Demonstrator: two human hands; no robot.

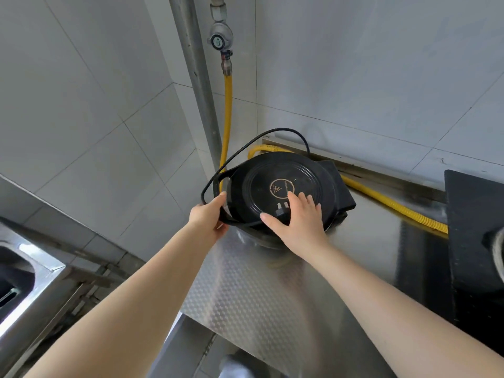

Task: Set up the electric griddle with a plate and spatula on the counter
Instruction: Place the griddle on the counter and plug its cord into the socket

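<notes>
A round black electric griddle (281,181) with its lid closed stands in the back corner of the steel counter (261,301). Its black power cord (245,148) loops up behind it and round its left side. My left hand (208,216) grips the griddle's left handle together with a strand of the cord. My right hand (297,222) lies on the front of the lid, its thumb and fingers around the black plug (281,211). No plate or spatula is in view.
A yellow gas hose (227,118) drops from a wall regulator (220,40) and runs along the counter behind the griddle. A black stove (474,227) stands at the right. At the lower left is a steel sink (27,282). Tiled walls close the corner.
</notes>
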